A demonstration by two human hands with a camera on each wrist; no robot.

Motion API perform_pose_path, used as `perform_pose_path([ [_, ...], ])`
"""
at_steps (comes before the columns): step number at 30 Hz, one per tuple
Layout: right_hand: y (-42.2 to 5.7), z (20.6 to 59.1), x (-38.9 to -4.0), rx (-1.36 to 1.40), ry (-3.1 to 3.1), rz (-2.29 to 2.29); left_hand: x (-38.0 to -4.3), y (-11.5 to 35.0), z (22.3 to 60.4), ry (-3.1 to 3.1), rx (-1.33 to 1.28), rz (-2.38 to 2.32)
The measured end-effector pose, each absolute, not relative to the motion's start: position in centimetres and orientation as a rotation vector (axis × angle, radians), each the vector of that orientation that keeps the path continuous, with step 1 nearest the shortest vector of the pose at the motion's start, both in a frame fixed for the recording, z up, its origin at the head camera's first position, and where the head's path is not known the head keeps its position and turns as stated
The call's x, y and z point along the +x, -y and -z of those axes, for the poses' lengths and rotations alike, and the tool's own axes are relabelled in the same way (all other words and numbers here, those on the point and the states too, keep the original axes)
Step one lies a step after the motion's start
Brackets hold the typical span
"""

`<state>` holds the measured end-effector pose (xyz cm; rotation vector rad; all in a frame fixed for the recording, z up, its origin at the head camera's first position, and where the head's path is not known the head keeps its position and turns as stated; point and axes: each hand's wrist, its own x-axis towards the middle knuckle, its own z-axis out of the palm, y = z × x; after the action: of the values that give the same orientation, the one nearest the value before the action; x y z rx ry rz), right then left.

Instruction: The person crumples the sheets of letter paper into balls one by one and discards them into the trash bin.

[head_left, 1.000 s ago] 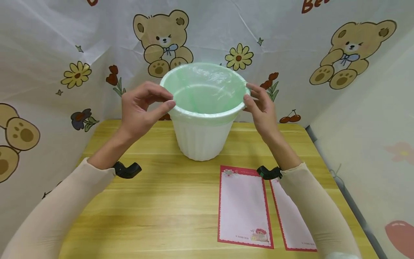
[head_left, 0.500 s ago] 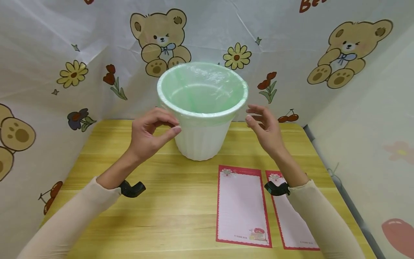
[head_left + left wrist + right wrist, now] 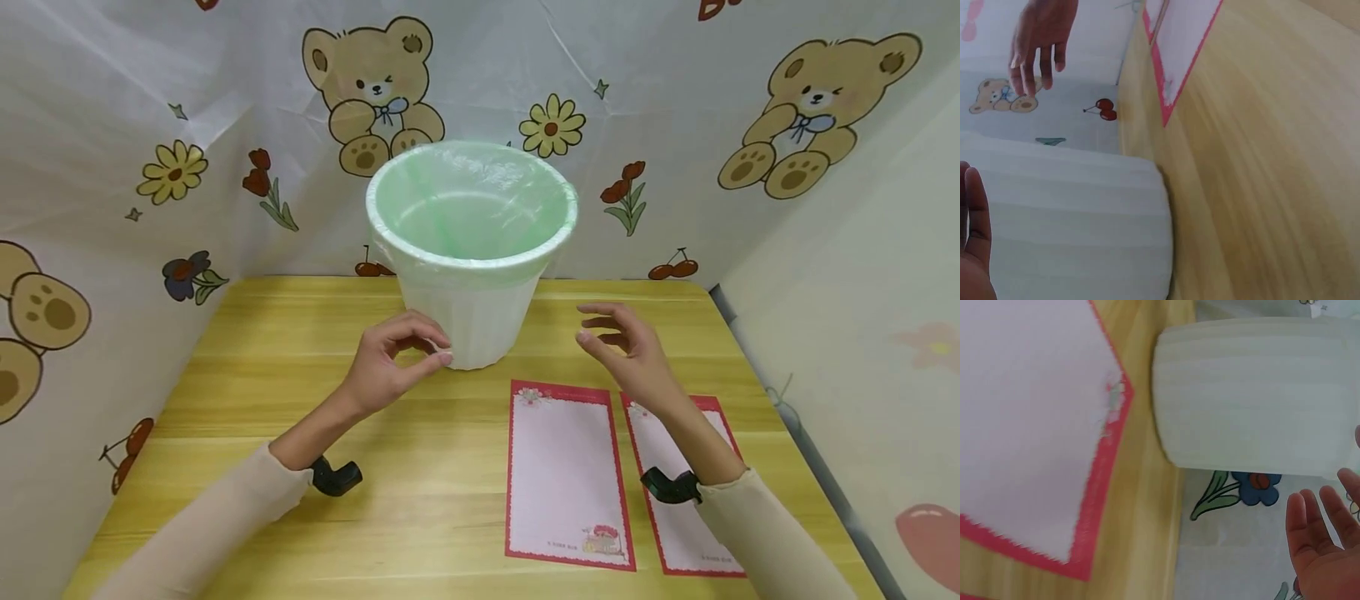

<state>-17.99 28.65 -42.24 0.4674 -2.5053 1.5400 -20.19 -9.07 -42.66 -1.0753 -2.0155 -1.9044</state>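
Observation:
A white ribbed trash can (image 3: 480, 321) stands upright at the back of the table. A thin translucent green trash bag (image 3: 465, 225) lines it and is folded over its rim. My left hand (image 3: 393, 362) hovers in front of the can's lower left side, fingers loosely bent, holding nothing. To the can's right, my right hand (image 3: 630, 354) hangs in the air above the papers, likewise relaxed, with a gap between thumb and fingers. In the right wrist view, the fingers (image 3: 1313, 519) of that hand are apart from the can (image 3: 1254, 394).
Two red-bordered sheets of paper (image 3: 566, 475) lie side by side on the right part of the wooden table (image 3: 300, 333). A white cloth with printed bears (image 3: 378, 92) hangs behind the table and along its sides.
Both hands have let go of the lined rim and moved down and toward me. The left hand has also shifted right. The trash can stays where it was.

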Motion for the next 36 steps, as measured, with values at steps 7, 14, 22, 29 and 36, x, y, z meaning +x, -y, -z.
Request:
perform_pose_path([
  [7, -30.2, 44.5, -15.6, 0.453, 2.570, -1.490, -18.9, 7.1, 45.3, 2.316, -1.080, 1.881],
  [14, -30.9, 46.2, -13.4, 0.379, 2.677, -1.412, -17.5, 5.6, 47.0, 2.589, -1.037, 1.786],
  [22, -32.3, 47.1, -10.8, 0.286, 2.857, -1.326, -16.0, 3.8, 48.3, 2.830, -0.983, 1.643],
  [29, -33.0, 48.1, -8.8, 0.257, 2.990, -1.238, -14.3, 2.6, 49.4, 2.967, -1.037, 1.376],
  [36, -33.4, 49.0, -7.4, 0.276, 3.093, -1.116, -12.8, 1.8, 50.4, 3.079, -1.112, 1.124],
])
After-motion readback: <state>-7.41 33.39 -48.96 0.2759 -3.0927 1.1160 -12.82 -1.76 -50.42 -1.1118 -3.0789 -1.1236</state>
